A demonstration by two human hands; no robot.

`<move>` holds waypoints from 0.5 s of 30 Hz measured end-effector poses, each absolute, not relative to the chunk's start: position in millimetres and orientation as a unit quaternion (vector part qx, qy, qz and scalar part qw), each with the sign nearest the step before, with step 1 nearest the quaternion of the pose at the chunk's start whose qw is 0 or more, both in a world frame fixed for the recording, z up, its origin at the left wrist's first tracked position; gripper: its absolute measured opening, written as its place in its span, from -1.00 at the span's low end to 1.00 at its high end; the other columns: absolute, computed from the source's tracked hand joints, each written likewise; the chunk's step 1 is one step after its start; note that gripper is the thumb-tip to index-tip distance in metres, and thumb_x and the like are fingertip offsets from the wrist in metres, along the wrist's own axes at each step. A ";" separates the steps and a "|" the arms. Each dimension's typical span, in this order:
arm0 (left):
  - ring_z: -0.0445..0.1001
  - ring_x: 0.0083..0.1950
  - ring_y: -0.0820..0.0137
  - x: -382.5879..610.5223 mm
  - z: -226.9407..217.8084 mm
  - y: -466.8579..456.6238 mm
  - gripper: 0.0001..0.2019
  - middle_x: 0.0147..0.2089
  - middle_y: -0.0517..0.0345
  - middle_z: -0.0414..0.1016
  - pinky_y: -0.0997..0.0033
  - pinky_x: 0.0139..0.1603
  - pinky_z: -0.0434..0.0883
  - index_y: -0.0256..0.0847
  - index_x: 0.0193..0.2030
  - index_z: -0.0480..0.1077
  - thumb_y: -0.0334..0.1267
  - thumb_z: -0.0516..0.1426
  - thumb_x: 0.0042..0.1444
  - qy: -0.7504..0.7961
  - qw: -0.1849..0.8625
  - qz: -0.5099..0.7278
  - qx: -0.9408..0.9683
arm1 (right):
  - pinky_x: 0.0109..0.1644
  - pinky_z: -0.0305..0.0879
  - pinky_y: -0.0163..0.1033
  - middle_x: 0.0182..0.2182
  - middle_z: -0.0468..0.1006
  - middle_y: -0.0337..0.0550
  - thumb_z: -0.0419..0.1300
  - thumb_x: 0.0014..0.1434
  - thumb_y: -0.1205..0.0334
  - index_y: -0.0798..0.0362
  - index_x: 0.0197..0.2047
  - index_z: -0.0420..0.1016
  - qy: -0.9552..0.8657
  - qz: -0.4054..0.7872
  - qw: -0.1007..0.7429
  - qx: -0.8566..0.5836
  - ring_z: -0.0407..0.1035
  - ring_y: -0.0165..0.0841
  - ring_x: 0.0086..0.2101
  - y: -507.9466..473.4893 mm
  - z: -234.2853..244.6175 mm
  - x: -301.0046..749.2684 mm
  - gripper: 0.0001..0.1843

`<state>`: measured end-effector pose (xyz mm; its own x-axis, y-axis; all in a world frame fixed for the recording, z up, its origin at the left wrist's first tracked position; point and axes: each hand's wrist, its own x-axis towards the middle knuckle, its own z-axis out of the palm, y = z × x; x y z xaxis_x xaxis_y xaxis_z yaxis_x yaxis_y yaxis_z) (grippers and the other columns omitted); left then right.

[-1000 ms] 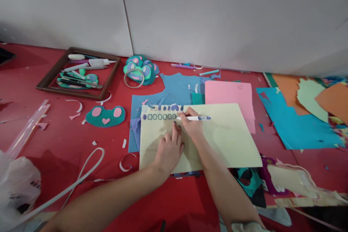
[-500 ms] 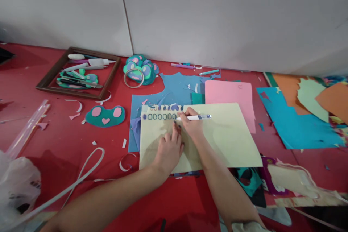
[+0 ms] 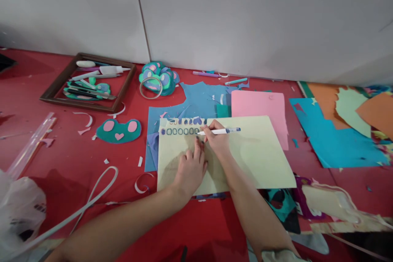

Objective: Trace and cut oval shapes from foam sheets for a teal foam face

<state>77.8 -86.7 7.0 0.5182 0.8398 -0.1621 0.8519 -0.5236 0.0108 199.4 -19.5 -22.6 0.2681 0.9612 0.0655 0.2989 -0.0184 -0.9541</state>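
Note:
A pale yellow sheet (image 3: 258, 159) lies on the red table (image 3: 129, 196), with a row of small drawn ovals (image 3: 181, 132) along its top left edge. My right hand (image 3: 216, 139) is closed on a white pen (image 3: 222, 131), whose tip touches the sheet at the right end of the row. My left hand (image 3: 190, 170) lies flat on the sheet just below, fingers stretched out, pressing the paper down.
Blue (image 3: 196, 102) and pink (image 3: 258, 108) sheets lie behind the yellow one. A wooden frame (image 3: 58, 86) at the back left holds cutters and pens. A tape ring (image 3: 151, 88), a teal paw shape (image 3: 119, 131), paper scraps, and coloured sheets (image 3: 337, 139) at right surround the work.
The pen has tilted and shifted slightly in my right hand; otherwise both hands and the sheet stay where they were.

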 end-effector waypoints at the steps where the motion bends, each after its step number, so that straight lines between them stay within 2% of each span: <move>1: 0.46 -0.13 0.25 77.8 7.1 -86.7 -0.51 0.39 -0.21 0.14 0.29 -0.28 0.42 -0.30 0.35 0.14 -0.25 -0.07 0.31 0.484 0.042 -0.070 0.871 | -0.48 0.21 -0.30 -0.80 0.22 -0.46 0.11 0.09 0.11 -0.06 -0.60 0.09 -0.503 0.337 0.486 -0.630 0.24 -0.44 -0.69 -19.6 -22.5 199.2 -0.68; 7: 0.46 -0.16 0.26 77.7 6.9 -87.1 -0.52 0.39 -0.21 0.14 0.29 -0.30 0.42 -0.32 0.34 0.16 -0.24 -0.08 0.31 0.478 0.034 -0.077 0.874 | -0.51 0.14 -0.33 -0.81 0.21 -0.46 0.12 0.07 0.12 -0.05 -0.62 0.06 -0.511 0.326 0.471 -0.641 0.17 -0.47 -0.70 -20.7 -17.9 197.1 -0.65; 15: 0.46 -0.13 0.26 77.5 3.9 -88.5 -0.51 0.40 -0.19 0.12 0.27 -0.26 0.42 -0.23 0.35 0.16 -0.24 -0.04 0.30 0.488 0.047 -0.051 0.870 | -0.49 0.08 -0.31 -0.77 0.13 -0.44 0.10 0.06 0.09 -0.05 -0.64 0.01 -0.532 0.290 0.460 -0.649 0.09 -0.46 -0.66 -19.1 -18.7 196.7 -0.63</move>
